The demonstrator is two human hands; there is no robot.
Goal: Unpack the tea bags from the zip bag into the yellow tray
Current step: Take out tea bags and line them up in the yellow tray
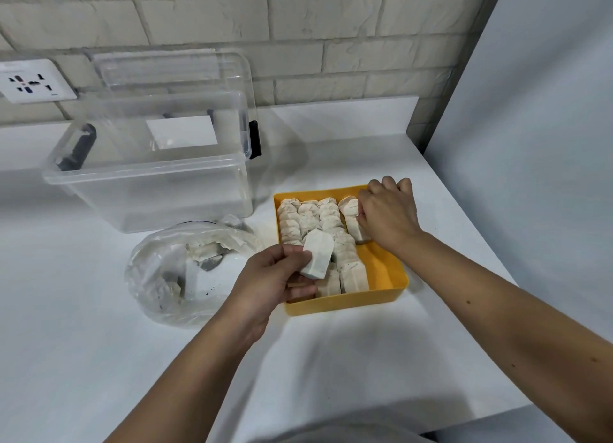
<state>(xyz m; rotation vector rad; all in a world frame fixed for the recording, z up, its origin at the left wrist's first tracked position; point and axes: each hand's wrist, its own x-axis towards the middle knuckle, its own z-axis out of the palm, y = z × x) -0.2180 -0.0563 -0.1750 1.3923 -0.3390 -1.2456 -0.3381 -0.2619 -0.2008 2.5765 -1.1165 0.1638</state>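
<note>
Pinched between thumb and curled fingers of the left hand (pixel 275 276): one white rectangular paper tea bag (pixel 317 255), tilted over the near left part of the square yellow plastic tray (pixel 381 270). Inside the tray, rows of matching tea bags (pixel 308 215) (packed on edge). Gripping the rightmost tea bag (pixel 351 218), the right hand (pixel 388 210), fingers curled, tips hidden. Left of the tray, on the white table (pixel 331 359), a crumpled clear plastic zip bag (pixel 172 270) holding a few more.

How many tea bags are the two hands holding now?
2. First tea bag: left hand, above the tray's near left. Second tea bag: right hand, at its far right. Palms may hide more.
</note>
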